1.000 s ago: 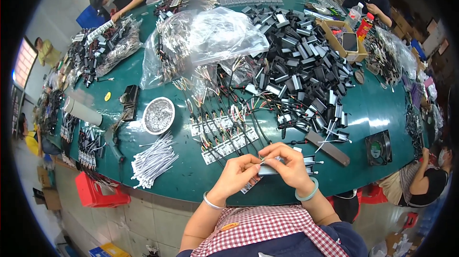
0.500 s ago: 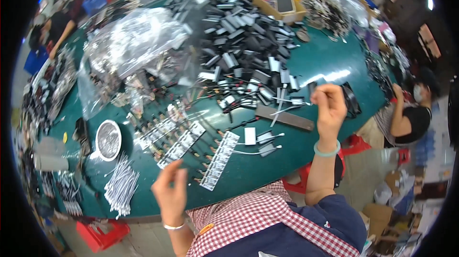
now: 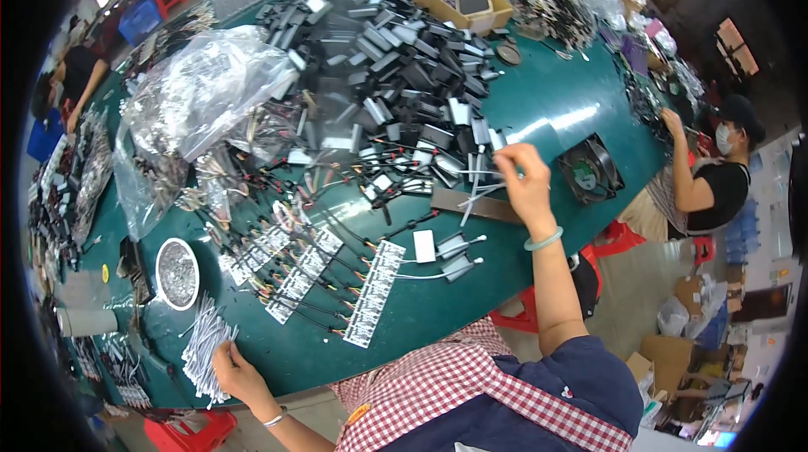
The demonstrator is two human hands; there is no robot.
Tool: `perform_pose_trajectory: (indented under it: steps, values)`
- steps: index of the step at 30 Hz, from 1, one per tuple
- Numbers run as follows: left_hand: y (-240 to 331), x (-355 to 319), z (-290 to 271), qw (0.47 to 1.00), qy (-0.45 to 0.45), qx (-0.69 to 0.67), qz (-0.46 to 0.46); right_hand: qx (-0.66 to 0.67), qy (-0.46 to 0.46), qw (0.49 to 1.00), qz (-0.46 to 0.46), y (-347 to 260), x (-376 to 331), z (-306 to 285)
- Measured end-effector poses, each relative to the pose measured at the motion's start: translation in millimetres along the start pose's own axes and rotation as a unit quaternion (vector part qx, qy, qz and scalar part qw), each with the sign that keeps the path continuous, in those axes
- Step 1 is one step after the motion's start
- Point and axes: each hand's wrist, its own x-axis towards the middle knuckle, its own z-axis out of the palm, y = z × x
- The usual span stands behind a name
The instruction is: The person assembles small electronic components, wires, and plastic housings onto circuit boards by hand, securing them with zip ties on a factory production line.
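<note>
Well left of the flat bar (image 3: 475, 205), left hand (image 3: 240, 378) at slim white ties (image 3: 203, 353); right hand (image 3: 528, 191) near bar; both curled, pinch unclear.

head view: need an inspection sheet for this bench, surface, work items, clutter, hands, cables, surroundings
Surface: green tabletop, glossy, with glare toward the right.
Work items: bunch of white ties near the front edge; white strip boards in slanted rows.
Clutter: heap of black and silver housings; clear plastic bag; black fan.
Hands: left hand at the bunch; right hand by loose ties across a brown bar; both grips unclear.
Cables: dark cable behind the nearest board; thin wires among boards.
Surroundings: masked co-worker at right; red stool lower left.
</note>
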Motion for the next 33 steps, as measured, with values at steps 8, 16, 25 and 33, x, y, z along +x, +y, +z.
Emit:
perform_pose_trajectory:
  steps: [8,16,25,33]
  values:
    - [25.3,13.0,-11.9,0.912,0.233,-0.339,-0.015,-0.217,-0.09,0.965,0.12,57.8,25.5,7.8]
    - [73.1,63.0,-55.7,0.707,0.298,-0.641,-0.004,-0.093,-0.013,0.985,0.147,58.5,29.9,11.6]
    - [107.9,72.7,-24.9,0.832,0.245,-0.495,-0.053,0.324,-0.111,0.933,0.115,-69.2,16.0,30.9]
    - [62.3,65.7,-34.8,0.97,0.15,-0.192,-0.028,0.344,-0.239,0.902,0.1,-109.8,-21.7,57.0]
